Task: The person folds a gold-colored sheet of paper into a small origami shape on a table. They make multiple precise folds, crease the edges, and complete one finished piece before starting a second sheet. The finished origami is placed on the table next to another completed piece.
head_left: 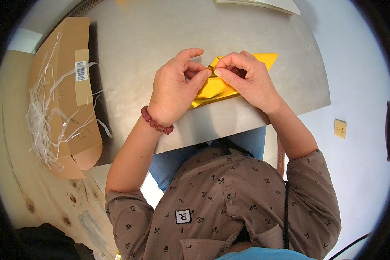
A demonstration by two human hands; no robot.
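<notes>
A shiny gold foil sheet (212, 92), creased and folded in places, lies on the grey table near its front edge. Its pointed corner sticks out to the right beyond my right hand. My left hand (177, 80), with a dark red bead bracelet on the wrist, pinches the foil's upper edge between thumb and index finger; its other fingers are partly raised. Close beside it, my right hand (249, 82) pinches the same edge with thumb and forefinger. A small dark gold fold stands up between the two thumb tips. Part of the foil is hidden under both hands.
At the left table edge stands a brown cardboard box (69, 39) with a barcode label. A tangle of thin white plastic strips (45, 117) hangs over it. A stack of pale sheets (264, 3) lies at the far edge. The grey table (134, 39) ends just before my body.
</notes>
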